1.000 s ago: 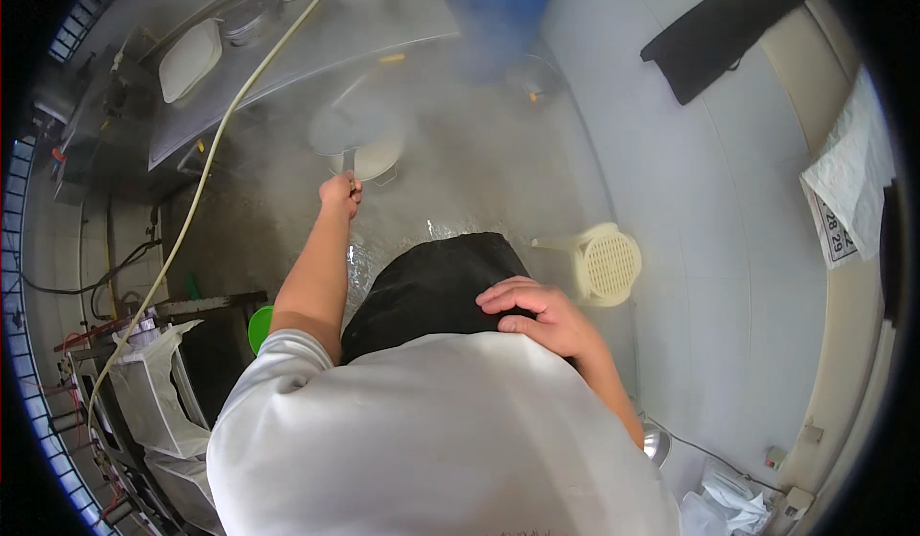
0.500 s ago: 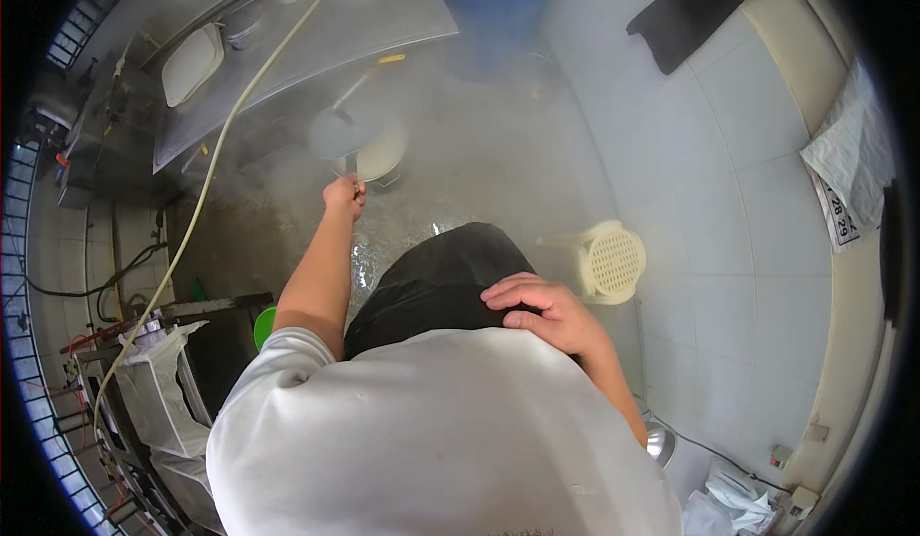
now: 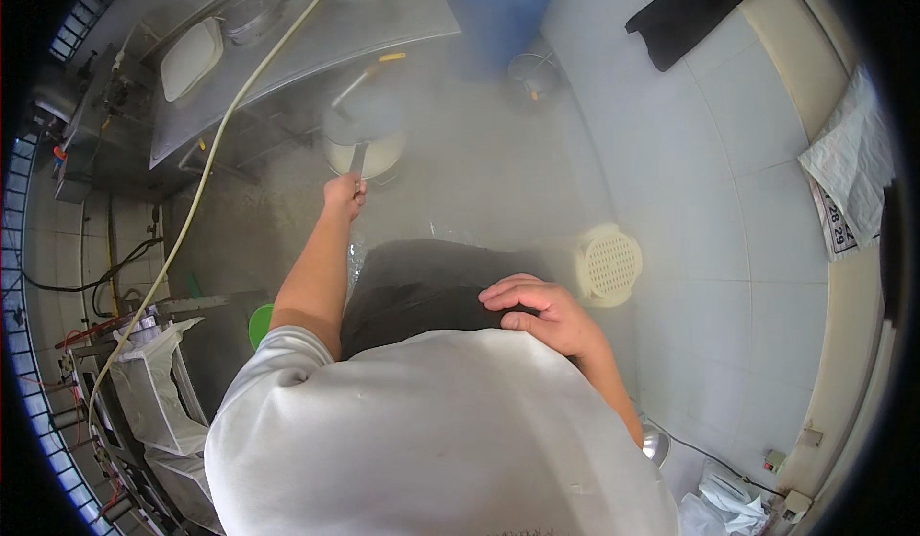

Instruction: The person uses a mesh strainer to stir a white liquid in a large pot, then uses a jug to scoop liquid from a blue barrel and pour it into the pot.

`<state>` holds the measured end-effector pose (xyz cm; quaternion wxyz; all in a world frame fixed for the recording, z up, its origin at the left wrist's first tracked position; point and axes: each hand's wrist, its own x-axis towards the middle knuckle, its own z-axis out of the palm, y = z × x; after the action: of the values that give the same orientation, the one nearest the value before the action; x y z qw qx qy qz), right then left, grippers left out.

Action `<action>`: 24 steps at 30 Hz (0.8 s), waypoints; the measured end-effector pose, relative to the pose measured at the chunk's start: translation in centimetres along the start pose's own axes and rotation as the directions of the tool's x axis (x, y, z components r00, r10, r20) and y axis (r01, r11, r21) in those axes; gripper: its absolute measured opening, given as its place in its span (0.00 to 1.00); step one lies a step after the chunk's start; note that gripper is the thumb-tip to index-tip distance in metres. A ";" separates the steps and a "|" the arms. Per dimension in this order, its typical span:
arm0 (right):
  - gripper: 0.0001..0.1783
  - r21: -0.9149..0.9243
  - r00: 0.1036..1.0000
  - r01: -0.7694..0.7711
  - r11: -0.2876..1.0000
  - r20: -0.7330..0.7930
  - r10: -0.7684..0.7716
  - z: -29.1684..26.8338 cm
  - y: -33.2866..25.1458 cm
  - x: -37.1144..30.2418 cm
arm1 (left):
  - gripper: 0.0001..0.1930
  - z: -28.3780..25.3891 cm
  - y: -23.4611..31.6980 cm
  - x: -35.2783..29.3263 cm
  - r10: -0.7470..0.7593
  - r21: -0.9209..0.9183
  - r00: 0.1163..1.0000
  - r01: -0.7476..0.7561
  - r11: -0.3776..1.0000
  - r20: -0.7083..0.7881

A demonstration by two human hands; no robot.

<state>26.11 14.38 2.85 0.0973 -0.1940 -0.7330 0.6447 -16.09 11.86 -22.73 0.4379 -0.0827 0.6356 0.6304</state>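
Stretched forward, my left hand (image 3: 345, 195) is closed around the flat handle of a large round ladle (image 3: 358, 159). Its bowl, blurred by steam, is over the far side of a bucket (image 3: 385, 159) that holds something whitish. A long tool with a yellow-tipped handle (image 3: 356, 86) leans just beyond the ladle; steam hides its lower end. My right hand (image 3: 546, 311) rests on the black apron (image 3: 431, 292) over my lap, its fingers extended and holding nothing.
Ahead left stands a steel counter (image 3: 383, 19) with a white tray (image 3: 192, 59); a pale hose (image 3: 216, 153) crosses that side. Beyond are a blue barrel (image 3: 503, 4) and a metal container (image 3: 534, 76). A cream stool (image 3: 610, 265) stands right, by the tiled wall.
The ladle's bowl has shifted slightly right over the bucket, with my left hand nearly in place. Steam has thinned near the blue barrel. The apron has spread flatter; my right hand stays put.
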 end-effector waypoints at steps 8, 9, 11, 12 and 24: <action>0.12 0.003 1.000 0.016 1.000 -0.013 -0.016 0.2 0.2 -0.4 | 0.03 0.3 -0.8 0.1 0.029 -0.129 0.997 -0.037 0.991 -0.068; 0.12 0.005 1.000 0.020 1.000 -0.004 -0.020 0.4 0.1 -0.4 | 0.03 0.0 -0.6 0.5 0.029 -0.147 0.998 -0.037 0.988 -0.056; 0.11 0.037 1.000 0.001 0.999 -0.017 0.000 0.7 0.1 -0.6 | 0.03 -1.0 -0.6 1.1 0.035 -0.170 0.998 -0.044 0.985 -0.055; 0.11 0.041 1.000 0.001 0.999 -0.016 -0.001 0.7 0.2 -0.7 | 0.03 -0.2 -0.5 0.3 0.026 -0.124 0.998 -0.034 0.992 -0.064; 0.11 0.005 1.000 -0.004 1.000 0.010 0.004 0.9 -0.3 -0.2 | 0.03 0.1 -0.1 -1.3 -0.014 -0.127 0.998 0.005 0.992 -0.068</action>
<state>25.90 13.50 3.06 0.0929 -0.1917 -0.7314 0.6478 -15.19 11.38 -21.95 0.4129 -0.1349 0.6086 0.6640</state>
